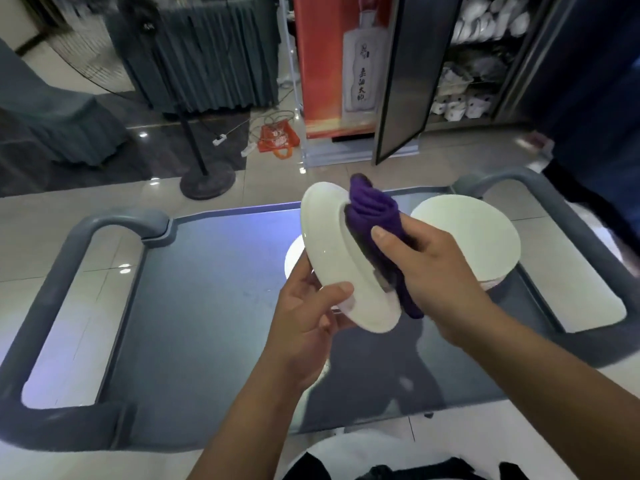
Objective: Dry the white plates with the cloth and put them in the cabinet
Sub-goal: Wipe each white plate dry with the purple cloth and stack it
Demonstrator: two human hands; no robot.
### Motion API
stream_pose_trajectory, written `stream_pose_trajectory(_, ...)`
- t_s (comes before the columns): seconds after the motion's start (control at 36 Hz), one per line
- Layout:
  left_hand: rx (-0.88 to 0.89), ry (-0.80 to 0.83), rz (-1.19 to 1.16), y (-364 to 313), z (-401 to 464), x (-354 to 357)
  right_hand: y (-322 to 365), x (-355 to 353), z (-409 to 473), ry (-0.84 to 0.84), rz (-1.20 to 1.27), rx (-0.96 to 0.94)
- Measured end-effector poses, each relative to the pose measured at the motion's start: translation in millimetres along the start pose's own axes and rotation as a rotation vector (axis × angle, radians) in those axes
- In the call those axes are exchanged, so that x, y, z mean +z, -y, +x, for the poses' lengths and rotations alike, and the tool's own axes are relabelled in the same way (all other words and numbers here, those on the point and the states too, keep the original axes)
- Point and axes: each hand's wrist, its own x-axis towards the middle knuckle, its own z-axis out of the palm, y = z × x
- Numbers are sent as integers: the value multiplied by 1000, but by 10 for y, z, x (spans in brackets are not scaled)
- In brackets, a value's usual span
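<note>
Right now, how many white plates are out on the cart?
3: one held tilted in the left hand, one at the cart's right, one partly hidden behind the held plate. More may be hidden.

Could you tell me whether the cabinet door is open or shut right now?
Open. The cabinet door is swung outward, exposing shelves of white dishes inside the cabinet.

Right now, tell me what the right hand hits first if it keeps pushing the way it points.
The right hand presses the purple cloth leftward, so it would likely meet the tilted white plate that the left hand holds; the cloth already lies against it.
</note>
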Motion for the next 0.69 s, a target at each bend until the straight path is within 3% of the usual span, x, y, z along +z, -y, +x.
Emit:
stream_pose_trajectory(0.22, 29, -107, -237, -121, -4, 1, -219, 283, -315, 164, -219, -185)
stream_pose_trajectory(0.42, -50, -220, -359, -54, -40, 32, -543, 171, -433, 77, -588, -468)
stream_pose_trajectory(0.69, -81, -304, -211, -104, 0, 66, -536, 223, -347, -63, -721, -535)
